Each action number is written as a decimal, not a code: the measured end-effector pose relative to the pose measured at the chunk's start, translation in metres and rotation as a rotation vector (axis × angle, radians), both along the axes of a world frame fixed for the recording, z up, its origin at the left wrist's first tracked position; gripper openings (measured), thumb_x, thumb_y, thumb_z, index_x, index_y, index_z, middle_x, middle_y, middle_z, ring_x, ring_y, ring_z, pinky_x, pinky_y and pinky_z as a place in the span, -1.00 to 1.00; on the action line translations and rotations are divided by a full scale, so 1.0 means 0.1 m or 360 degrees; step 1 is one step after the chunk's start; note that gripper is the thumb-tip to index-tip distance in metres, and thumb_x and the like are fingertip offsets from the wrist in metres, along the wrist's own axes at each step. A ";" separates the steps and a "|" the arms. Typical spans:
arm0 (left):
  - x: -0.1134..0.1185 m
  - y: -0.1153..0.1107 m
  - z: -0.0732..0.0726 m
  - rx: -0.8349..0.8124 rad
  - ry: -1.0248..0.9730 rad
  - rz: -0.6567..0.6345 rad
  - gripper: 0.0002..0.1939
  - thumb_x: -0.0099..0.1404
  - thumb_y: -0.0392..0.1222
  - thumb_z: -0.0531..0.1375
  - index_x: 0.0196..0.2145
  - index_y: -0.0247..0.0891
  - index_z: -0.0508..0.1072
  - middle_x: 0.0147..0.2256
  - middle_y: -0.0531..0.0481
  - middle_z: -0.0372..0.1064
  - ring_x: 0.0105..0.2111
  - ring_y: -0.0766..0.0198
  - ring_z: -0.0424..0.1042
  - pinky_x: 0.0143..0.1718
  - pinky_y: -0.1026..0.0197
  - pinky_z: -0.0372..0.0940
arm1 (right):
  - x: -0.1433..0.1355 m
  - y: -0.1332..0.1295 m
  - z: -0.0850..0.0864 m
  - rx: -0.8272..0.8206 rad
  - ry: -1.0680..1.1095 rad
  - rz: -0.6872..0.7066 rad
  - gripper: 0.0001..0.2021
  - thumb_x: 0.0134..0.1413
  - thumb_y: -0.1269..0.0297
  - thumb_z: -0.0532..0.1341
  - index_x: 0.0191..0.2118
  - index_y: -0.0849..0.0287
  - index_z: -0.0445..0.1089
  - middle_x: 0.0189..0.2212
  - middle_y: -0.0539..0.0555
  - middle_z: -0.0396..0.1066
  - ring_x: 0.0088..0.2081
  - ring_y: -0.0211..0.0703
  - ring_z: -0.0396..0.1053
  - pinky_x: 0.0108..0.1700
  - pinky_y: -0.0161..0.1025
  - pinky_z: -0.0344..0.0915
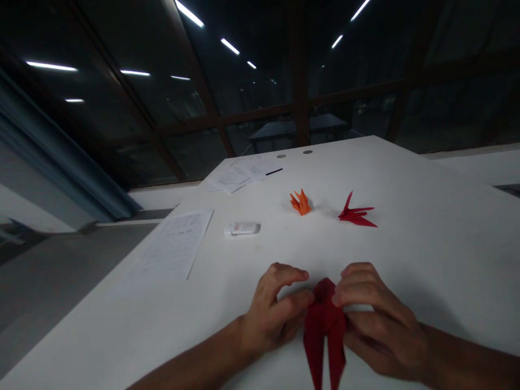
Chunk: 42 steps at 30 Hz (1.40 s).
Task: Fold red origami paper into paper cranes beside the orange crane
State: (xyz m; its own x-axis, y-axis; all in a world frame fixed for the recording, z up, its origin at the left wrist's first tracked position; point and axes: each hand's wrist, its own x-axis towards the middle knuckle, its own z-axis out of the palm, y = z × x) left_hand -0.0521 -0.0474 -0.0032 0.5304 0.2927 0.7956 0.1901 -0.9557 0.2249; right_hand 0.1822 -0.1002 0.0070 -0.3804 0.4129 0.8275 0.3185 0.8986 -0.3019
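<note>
A dark red folded origami paper [325, 319] is held up between my two hands near the front of the table. Its blunt end points away from me, and two long narrow points hang toward me with a gap between them. My left hand [278, 306] pinches its left edge with the thumb, the index finger lifted and curved above. On the right edge, my right hand [377, 319] grips with bent fingers; the thumb is partly hidden. Beyond my hands stand an orange origami piece [301, 203] and a red origami crane [356, 214].
The white table [426, 244] reaches toward dark windows. To the left lie a printed sheet [173, 244] and a small white packet [241, 228]. More papers [238, 176] with a black strip [274, 171] are at the far left, near two round discs. A blue curtain [60, 151] hangs beyond.
</note>
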 end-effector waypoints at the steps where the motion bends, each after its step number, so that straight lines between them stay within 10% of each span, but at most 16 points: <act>1: 0.01 0.00 0.02 -0.0024 0.0008 -0.0021 -0.68 0.31 -0.35 0.20 0.00 -0.16 0.38 -0.02 -0.20 0.38 -0.12 0.12 0.39 -0.12 0.06 0.34 | -0.02 0.00 0.01 -0.0044 0.0041 0.0022 -0.57 0.01 0.59 0.27 -0.01 0.04 0.37 -0.18 0.14 0.50 -0.19 0.01 0.44 -0.08 0.11 0.42; 14: 0.13 -0.14 0.12 -0.1414 -0.0060 -0.0245 -0.83 0.43 -0.14 0.12 -0.14 -0.26 0.43 -0.23 -0.10 0.43 -0.25 0.21 0.40 -0.16 0.18 0.32 | -0.15 0.01 0.04 -0.1068 0.0408 -0.0092 -0.96 0.21 0.32 0.29 -0.23 0.06 0.49 -0.30 0.05 0.51 -0.27 -0.13 0.47 -0.21 -0.19 0.43; 22: 0.29 -0.02 0.07 -0.2145 -0.0271 -0.0212 -0.67 0.37 0.06 0.21 -0.27 -0.32 0.41 -0.32 -0.01 0.38 -0.36 0.32 0.31 -0.30 0.28 0.24 | -0.24 0.21 -0.09 -0.1923 0.1153 0.0174 -0.61 0.09 0.18 0.39 -0.02 0.06 0.29 -0.38 -0.04 0.45 -0.30 -0.14 0.46 -0.17 -0.16 0.39; 31: 0.32 0.01 0.05 -0.2117 -0.0481 -0.0197 -0.32 0.37 -0.10 0.24 0.33 -0.02 0.03 -0.12 -0.04 0.41 -0.32 0.34 0.40 -0.28 0.28 0.33 | -0.23 0.30 -0.10 -0.1882 0.1220 0.0064 -0.64 0.02 0.16 0.42 -0.30 0.06 0.17 -0.41 -0.10 0.37 -0.37 -0.23 0.38 -0.27 -0.25 0.34; 34: 0.29 0.02 0.05 -0.1983 -0.0413 -0.0157 -0.50 0.40 -0.13 0.20 0.25 -0.05 0.23 0.04 -0.10 0.37 -0.26 0.32 0.42 -0.22 0.26 0.35 | -0.20 0.31 -0.12 -0.1711 0.1081 -0.0010 -0.74 0.11 0.20 0.36 -0.29 0.07 0.22 -0.35 -0.08 0.35 -0.31 -0.23 0.37 -0.23 -0.26 0.34; 42: 0.28 0.03 0.05 -0.2084 -0.0343 -0.0109 -0.60 0.37 -0.21 0.15 0.15 -0.21 0.37 -0.32 0.00 0.45 -0.40 0.32 0.37 -0.31 0.27 0.29 | -0.15 0.32 -0.19 -0.1669 0.0870 -0.0055 -0.79 0.28 0.18 0.20 -0.02 0.06 0.38 -0.13 0.07 0.48 -0.11 -0.11 0.46 -0.07 -0.14 0.41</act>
State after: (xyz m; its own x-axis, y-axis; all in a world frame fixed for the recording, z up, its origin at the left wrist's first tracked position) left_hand -0.0245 -0.0443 0.0023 0.4745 0.8801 0.0183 -0.0049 -0.0182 0.9998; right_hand 0.1675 -0.0678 -0.0125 -0.0567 0.9902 0.1275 -0.0625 0.1239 -0.9903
